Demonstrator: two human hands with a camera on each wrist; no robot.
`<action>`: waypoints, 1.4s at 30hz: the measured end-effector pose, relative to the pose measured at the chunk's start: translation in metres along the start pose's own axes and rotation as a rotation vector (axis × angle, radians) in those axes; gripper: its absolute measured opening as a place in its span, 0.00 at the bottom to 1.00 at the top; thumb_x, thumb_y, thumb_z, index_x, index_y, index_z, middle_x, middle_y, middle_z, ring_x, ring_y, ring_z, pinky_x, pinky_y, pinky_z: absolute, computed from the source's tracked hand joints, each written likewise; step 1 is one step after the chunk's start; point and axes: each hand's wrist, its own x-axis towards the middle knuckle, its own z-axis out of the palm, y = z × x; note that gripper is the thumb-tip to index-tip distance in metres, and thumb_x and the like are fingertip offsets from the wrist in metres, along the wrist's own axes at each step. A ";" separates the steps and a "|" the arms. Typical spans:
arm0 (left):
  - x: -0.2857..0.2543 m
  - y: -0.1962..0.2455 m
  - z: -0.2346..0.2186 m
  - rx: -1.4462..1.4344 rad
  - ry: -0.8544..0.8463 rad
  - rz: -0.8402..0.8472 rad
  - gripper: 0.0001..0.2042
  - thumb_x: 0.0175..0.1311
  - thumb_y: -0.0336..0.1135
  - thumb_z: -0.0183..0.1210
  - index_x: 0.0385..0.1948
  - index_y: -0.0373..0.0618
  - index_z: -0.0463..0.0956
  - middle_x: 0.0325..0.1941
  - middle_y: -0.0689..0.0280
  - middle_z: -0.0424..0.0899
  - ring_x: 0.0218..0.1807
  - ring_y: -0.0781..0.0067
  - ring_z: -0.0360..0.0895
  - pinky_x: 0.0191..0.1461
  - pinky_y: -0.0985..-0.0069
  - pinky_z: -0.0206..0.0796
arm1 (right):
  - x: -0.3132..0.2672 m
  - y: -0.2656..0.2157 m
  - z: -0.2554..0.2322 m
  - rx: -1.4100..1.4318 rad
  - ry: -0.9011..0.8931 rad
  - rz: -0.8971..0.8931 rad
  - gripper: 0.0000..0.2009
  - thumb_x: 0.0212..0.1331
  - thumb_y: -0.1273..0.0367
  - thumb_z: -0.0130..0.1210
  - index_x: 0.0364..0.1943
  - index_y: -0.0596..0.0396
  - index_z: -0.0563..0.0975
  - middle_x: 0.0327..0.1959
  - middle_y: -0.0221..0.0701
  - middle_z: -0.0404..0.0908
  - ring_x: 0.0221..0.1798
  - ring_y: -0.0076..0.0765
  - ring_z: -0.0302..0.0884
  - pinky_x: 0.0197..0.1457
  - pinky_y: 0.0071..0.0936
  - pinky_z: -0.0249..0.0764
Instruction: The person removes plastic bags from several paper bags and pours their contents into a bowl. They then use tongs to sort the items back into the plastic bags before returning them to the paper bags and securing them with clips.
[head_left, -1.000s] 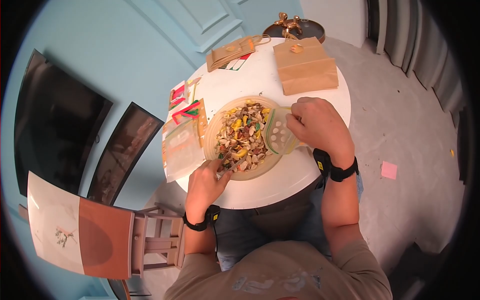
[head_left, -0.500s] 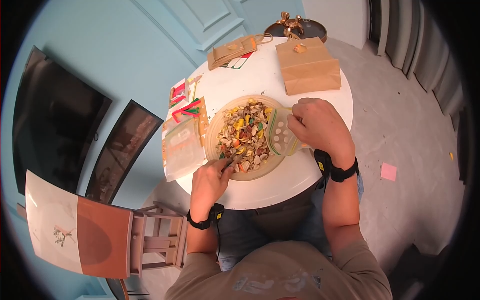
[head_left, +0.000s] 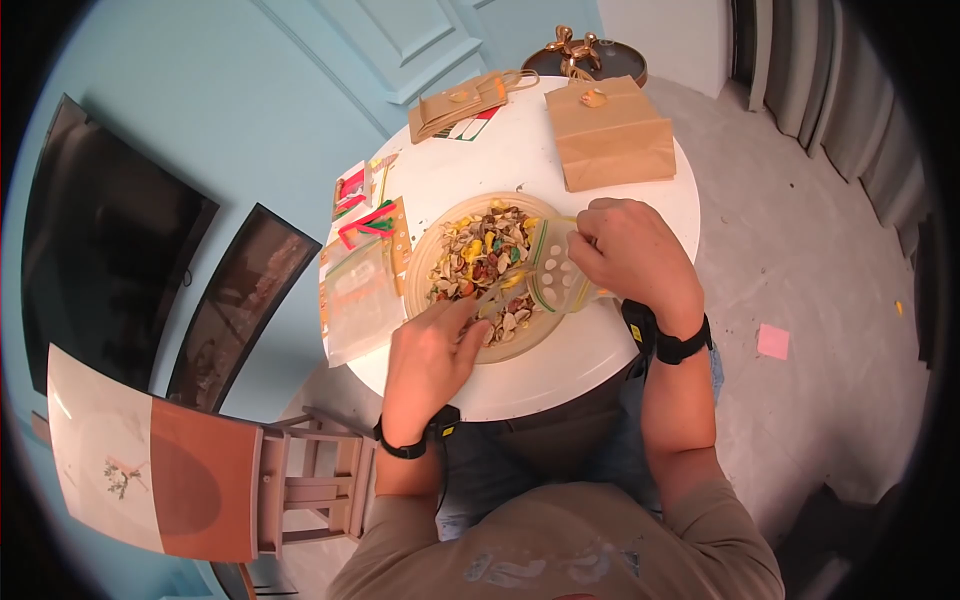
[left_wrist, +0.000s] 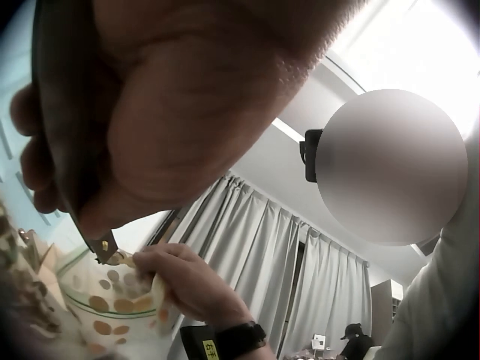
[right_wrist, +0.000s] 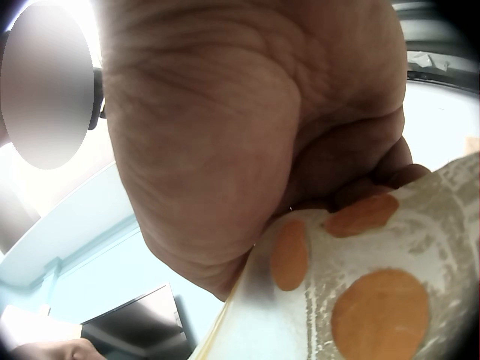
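Note:
My left hand grips a pair of metal tongs, which reach over the basket toward the bag's mouth. In the left wrist view the tongs look dark, and their tip overlaps a small yellowish piece near the bag. My right hand pinches the upper edge of a clear zip bag with a green seal line and round dots, orange in the right wrist view. The bag leans over the right rim of a round woven basket, which holds a potpourri-like mix of dried pale, brown, yellow and green pieces.
Flat plastic bags lie left of the basket, near red and green strips. Folded paper bags lie at the back, and a larger brown paper bag sits at the back right of the round white table.
My left hand has turned and moved the tongs from the near left part of the mix, up and right toward the bag. My right hand keeps its grip on the bag, almost still.

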 end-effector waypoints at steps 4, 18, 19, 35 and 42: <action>0.023 0.017 0.010 0.010 -0.011 0.084 0.16 0.67 0.34 0.76 0.51 0.36 0.87 0.41 0.50 0.90 0.36 0.46 0.89 0.41 0.57 0.80 | 0.001 0.000 -0.001 0.008 -0.007 0.005 0.14 0.62 0.67 0.60 0.25 0.65 0.85 0.29 0.51 0.84 0.37 0.63 0.85 0.48 0.55 0.81; -0.027 -0.019 0.011 0.079 -0.209 -0.150 0.18 0.63 0.37 0.77 0.52 0.38 0.88 0.43 0.49 0.91 0.35 0.47 0.89 0.42 0.56 0.81 | -0.012 -0.015 -0.029 -0.054 0.302 -0.032 0.11 0.64 0.69 0.63 0.27 0.63 0.85 0.29 0.45 0.82 0.35 0.58 0.83 0.45 0.51 0.80; -0.028 -0.020 0.012 0.102 -0.210 -0.156 0.18 0.64 0.37 0.77 0.51 0.38 0.87 0.43 0.50 0.91 0.37 0.45 0.90 0.43 0.54 0.81 | -0.013 -0.017 -0.031 -0.059 0.325 -0.040 0.11 0.64 0.69 0.63 0.27 0.63 0.85 0.29 0.44 0.81 0.35 0.58 0.83 0.44 0.51 0.80; -0.025 -0.032 0.029 0.179 -0.171 -0.090 0.12 0.69 0.38 0.72 0.42 0.38 0.86 0.39 0.48 0.90 0.39 0.39 0.89 0.43 0.49 0.81 | -0.009 -0.015 -0.017 -0.051 0.135 -0.004 0.12 0.65 0.69 0.61 0.26 0.64 0.85 0.29 0.47 0.82 0.35 0.59 0.84 0.45 0.52 0.80; -0.024 -0.031 0.026 0.173 -0.158 -0.093 0.09 0.71 0.37 0.71 0.40 0.40 0.87 0.36 0.50 0.90 0.39 0.38 0.88 0.42 0.49 0.79 | -0.008 -0.015 -0.016 -0.051 0.119 -0.007 0.12 0.64 0.69 0.61 0.26 0.64 0.85 0.29 0.46 0.82 0.34 0.59 0.84 0.45 0.52 0.80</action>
